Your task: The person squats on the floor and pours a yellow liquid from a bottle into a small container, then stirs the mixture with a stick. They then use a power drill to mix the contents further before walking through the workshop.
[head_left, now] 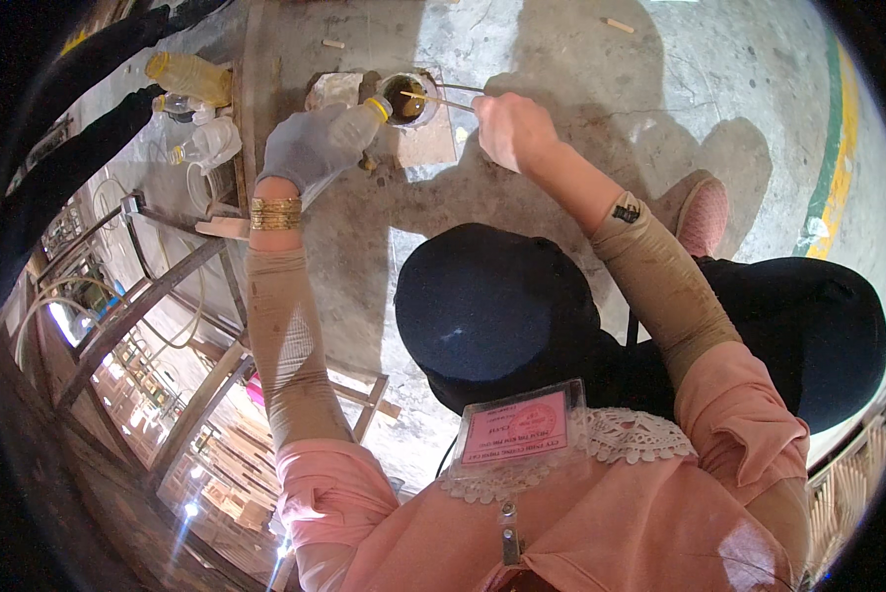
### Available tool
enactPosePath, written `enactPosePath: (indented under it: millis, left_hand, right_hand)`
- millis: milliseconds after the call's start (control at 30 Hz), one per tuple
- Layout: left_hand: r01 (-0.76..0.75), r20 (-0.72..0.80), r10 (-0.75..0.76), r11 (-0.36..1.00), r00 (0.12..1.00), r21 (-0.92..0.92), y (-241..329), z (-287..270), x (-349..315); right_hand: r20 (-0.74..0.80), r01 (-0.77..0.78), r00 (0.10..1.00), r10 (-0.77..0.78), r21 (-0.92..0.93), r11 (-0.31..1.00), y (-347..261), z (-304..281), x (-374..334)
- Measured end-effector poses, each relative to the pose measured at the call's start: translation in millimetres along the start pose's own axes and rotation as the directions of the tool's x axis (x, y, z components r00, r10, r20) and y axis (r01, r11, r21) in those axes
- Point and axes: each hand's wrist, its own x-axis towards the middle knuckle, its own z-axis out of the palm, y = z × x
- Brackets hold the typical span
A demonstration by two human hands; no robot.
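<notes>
My left hand (pixel 308 148), in a grey glove, is closed around a clear plastic bottle (pixel 356 130). The bottle is tilted, and its yellow-ringed mouth is at the rim of a small round pot (pixel 429 117) of dark liquid. Whether anything flows out, I cannot tell. In my right hand (pixel 515 130) is a thin pale stick (pixel 447 103), its far end inside the pot. A thin dark rod (pixel 460 87) also runs between the pot and the right hand; whether the fingers hold it is unclear. Under the pot lies a flat board (pixel 437 146).
Left of the pot is a pale block (pixel 334 91). A yellowish bottle (pixel 188 79) and clear plastic bottles (pixel 206 143) stand beyond a wooden frame (pixel 250 99). Small sticks (pixel 619 26) lie on the concrete floor. Another person's dark-clothed limbs (pixel 88 148) reach in at upper left.
</notes>
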Motion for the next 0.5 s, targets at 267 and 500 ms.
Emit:
enactPosePath:
  millis: [267,500]
  left_hand:
    - [-0.041,-0.084,0.038,0.998,0.996,-0.043,-4.4,2.0,-2.6]
    - [-0.038,-0.127,0.026,0.995,0.992,-0.088,-5.6,2.5,-5.9]
  right_hand:
    - [-0.065,0.028,0.998,-0.026,0.031,0.999,1.7,3.9,2.2]
    - [-0.082,0.047,0.996,-0.046,0.016,0.999,2.1,3.9,0.7]
